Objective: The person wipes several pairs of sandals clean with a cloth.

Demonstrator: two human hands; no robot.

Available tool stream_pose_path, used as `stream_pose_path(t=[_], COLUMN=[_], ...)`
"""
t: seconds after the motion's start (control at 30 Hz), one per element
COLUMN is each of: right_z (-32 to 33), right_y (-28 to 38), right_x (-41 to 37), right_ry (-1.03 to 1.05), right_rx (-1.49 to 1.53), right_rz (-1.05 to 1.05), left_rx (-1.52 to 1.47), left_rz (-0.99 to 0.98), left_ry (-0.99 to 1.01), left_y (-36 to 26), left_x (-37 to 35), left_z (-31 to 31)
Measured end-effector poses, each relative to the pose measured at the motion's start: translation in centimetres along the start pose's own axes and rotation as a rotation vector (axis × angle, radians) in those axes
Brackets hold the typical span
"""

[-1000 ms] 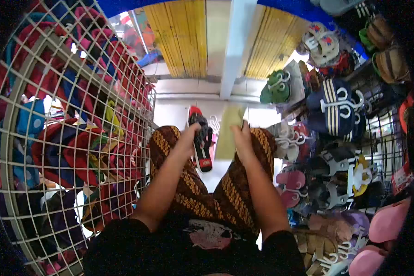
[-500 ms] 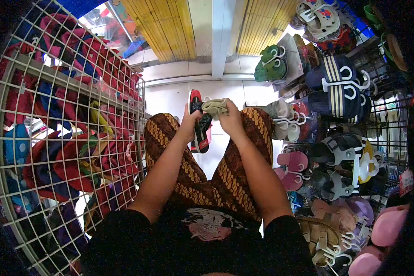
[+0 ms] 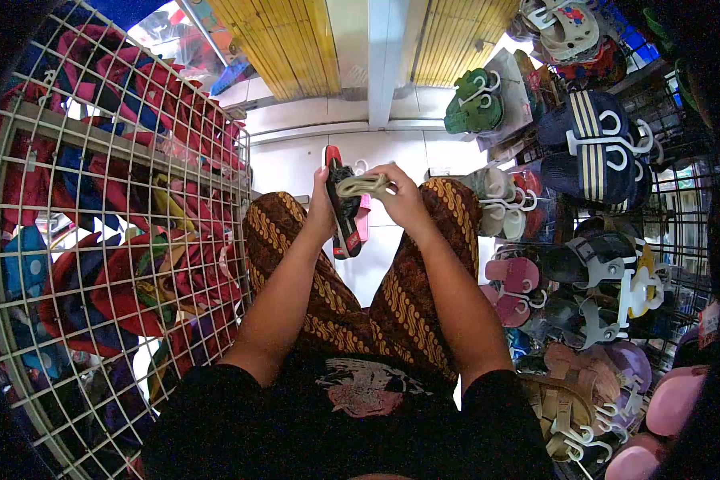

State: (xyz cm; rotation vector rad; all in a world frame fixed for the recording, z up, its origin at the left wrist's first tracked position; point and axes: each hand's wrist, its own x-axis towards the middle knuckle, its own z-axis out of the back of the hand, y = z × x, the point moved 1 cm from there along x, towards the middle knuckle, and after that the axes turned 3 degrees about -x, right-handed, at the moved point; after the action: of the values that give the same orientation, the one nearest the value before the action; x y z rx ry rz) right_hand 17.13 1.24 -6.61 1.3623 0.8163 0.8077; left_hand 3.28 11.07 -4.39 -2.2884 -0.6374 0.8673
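Observation:
My left hand [image 3: 322,210] grips a black and red sandal [image 3: 347,236] by its left edge, holding it lengthwise between my knees. A folded beige cloth [image 3: 360,187] is in my right hand [image 3: 402,200], its loose end lying over the sandal's dark strap. Fingers of the right hand are curled round the cloth. Just behind the sandal a pink piece of footwear [image 3: 363,218] shows, mostly hidden. A white hook [image 3: 361,166] peeks out above the cloth.
On the left stands a wire grid rack [image 3: 128,200] with red and blue footwear behind it. Sandals on white hangers fill the right side, among them navy striped slides [image 3: 592,152] and green clogs [image 3: 474,102]. White floor tiles [image 3: 288,164] lie ahead, beside a door track [image 3: 328,128].
The cloth has shifted slightly left and down across the sandal's strap. My left hand has moved a little left, now flat along the sandal's side instead of thumb over the strap.

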Motion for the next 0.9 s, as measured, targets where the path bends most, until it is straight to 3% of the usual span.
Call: stream_pose_path(t=[0.07, 0.17, 0.2, 0.3, 0.33, 0.43, 0.53, 0.6, 0.63, 0.67, 0.7, 0.77, 0.83, 0.9], right_z=[-0.3, -0.2, -0.1, -0.6, -0.9, -0.3, -0.2, -0.2, 0.1, 0.6, 0.5, -0.1, 0.0, 0.5], right_y=[3.2, 1.7, 1.9, 2.3, 2.6, 1.4, 3.7, 3.7, 3.0, -0.1, 0.1, 3.6, 2.1, 1.9], right_x=[-0.7, -0.8, -0.8, -1.0, -1.3, -1.2, -2.1, -2.2, -1.6, -1.3, -1.5, -2.4, -1.9, -1.7], right_ry=[0.122, -0.032, -0.068, 0.127, 0.084, -0.047, 0.182, 0.094, 0.049, 0.077, 0.047, 0.229, 0.081, 0.093], right_rx=[0.205, -0.573, -0.635, 0.034, 0.084, -0.392, -0.035, -0.065, -0.405, -0.553, -0.534, 0.129, -0.153, -0.466], right_rz=[-0.095, 0.104, 0.077, -0.096, -0.102, 0.081, -0.071, -0.313, -0.261, 0.100, 0.247, -0.157, -0.119, 0.109], left_rx=[0.059, 0.012, -0.019, -0.014, 0.010, 0.010, -0.008, 0.007, -0.050, -0.019, -0.051, -0.077, -0.086, -0.092], left_rz=[-0.063, -0.053, -0.052, -0.032, -0.052, -0.087, -0.067, -0.026, -0.037, -0.103, -0.038, -0.001, 0.007, -0.034], left_ry=[-0.049, 0.020, 0.036, 0.016, -0.020, -0.022, 0.064, 0.098, 0.016, 0.101, 0.017, 0.016, 0.017, 0.074], left_y=[0.3, 0.6, 0.6, 0.6, 0.8, 1.4, 1.2, 2.9, 2.9, 3.3, 2.3, 1.9, 0.5, 0.9], left_x=[0.1, 0.2, 0.3, 0.2, 0.1, 0.1, -0.1, 1.6, 1.7, 2.4, 1.5, 1.1, -0.6, 0.1], left_z=[0.1, 1.0, 1.0, 0.9, 0.7, 0.7, 0.9, 3.6, 2.9, 3.8, 2.5, 2.2, -0.1, 0.3])
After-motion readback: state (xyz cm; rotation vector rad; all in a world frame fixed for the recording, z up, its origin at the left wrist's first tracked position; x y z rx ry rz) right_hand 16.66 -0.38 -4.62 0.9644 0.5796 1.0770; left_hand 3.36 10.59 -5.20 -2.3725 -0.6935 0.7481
